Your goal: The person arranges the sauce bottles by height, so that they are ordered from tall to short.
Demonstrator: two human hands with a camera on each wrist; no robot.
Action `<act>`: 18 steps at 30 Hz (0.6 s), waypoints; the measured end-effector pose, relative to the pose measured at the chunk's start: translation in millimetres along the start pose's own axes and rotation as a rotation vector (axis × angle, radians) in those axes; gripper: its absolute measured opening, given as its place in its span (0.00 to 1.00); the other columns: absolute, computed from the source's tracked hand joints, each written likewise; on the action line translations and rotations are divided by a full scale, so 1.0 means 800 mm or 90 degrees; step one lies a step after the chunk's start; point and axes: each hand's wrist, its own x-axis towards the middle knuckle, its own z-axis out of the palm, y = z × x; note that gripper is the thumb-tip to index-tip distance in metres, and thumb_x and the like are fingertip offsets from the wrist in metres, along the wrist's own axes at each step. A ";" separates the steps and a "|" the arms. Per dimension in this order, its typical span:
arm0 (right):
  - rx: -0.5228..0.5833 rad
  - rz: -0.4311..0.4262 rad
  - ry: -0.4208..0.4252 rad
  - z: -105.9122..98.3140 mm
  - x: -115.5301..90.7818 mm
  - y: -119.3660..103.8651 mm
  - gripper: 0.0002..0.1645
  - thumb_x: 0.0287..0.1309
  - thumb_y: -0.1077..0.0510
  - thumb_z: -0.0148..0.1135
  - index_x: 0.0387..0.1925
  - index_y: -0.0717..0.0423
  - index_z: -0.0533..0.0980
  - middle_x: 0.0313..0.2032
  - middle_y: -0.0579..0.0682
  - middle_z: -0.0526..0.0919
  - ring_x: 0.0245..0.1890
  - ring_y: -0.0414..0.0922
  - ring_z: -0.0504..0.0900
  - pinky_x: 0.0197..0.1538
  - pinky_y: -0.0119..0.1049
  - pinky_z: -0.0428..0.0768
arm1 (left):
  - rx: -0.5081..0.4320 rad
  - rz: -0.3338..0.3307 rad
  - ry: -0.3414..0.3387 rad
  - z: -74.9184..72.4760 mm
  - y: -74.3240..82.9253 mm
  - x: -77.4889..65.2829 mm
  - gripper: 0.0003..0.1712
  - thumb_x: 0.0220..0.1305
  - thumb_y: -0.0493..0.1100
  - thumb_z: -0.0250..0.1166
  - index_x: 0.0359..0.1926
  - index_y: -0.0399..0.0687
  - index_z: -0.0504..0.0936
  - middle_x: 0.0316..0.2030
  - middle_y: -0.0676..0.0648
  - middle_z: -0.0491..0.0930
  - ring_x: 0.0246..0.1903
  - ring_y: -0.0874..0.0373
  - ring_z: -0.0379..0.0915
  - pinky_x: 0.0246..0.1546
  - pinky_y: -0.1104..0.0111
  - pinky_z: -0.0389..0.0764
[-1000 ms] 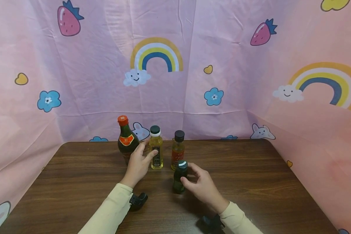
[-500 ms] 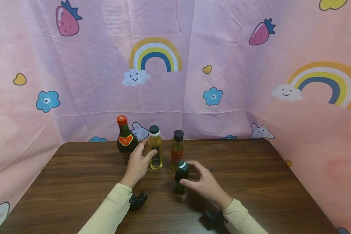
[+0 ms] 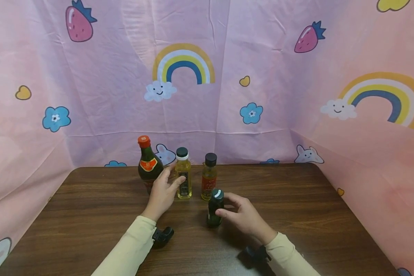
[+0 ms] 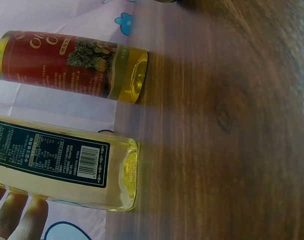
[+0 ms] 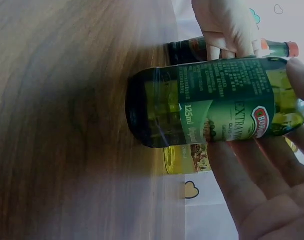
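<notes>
My left hand [image 3: 162, 194] holds a clear square bottle of yellow oil [image 3: 184, 168], thumb across its front and fingers at its far left side. That bottle stands upright; its dark back label shows in the left wrist view. My right hand [image 3: 246, 216] grips a small green olive oil bottle [image 5: 224, 105] between thumb and fingers, nearer the person. It looks slightly tilted, and whether its base touches the table I cannot tell. Behind it stands a red-labelled olive oil bottle [image 3: 209, 180] with a black cap, partly covered in the head view.
A dark bottle with a red cap [image 3: 148, 165] stands left of the yellow oil, partly hidden by the left hand. The brown wooden table [image 3: 289, 195] ends at a patterned pink and purple cloth [image 3: 272, 145]. Black wrist devices sit below both sleeves.
My right hand has shifted slightly to the right together with the small green olive oil bottle. The left hand and the other bottles have stayed put.
</notes>
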 end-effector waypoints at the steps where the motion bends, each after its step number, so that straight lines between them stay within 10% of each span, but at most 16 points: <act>1: -0.001 0.002 0.002 0.000 0.000 0.000 0.24 0.65 0.58 0.71 0.60 0.60 0.79 0.56 0.58 0.85 0.59 0.56 0.82 0.59 0.42 0.83 | 0.000 0.000 0.000 0.000 0.000 0.000 0.41 0.72 0.49 0.67 0.77 0.39 0.63 0.72 0.35 0.67 0.70 0.40 0.67 0.63 0.46 0.76; 18: -0.117 0.010 0.108 0.006 0.003 0.000 0.28 0.57 0.48 0.79 0.57 0.48 0.80 0.45 0.46 0.77 0.46 0.43 0.81 0.53 0.38 0.85 | -0.003 -0.008 -0.003 0.000 -0.002 0.001 0.41 0.72 0.50 0.67 0.77 0.41 0.63 0.72 0.35 0.68 0.69 0.41 0.68 0.65 0.47 0.75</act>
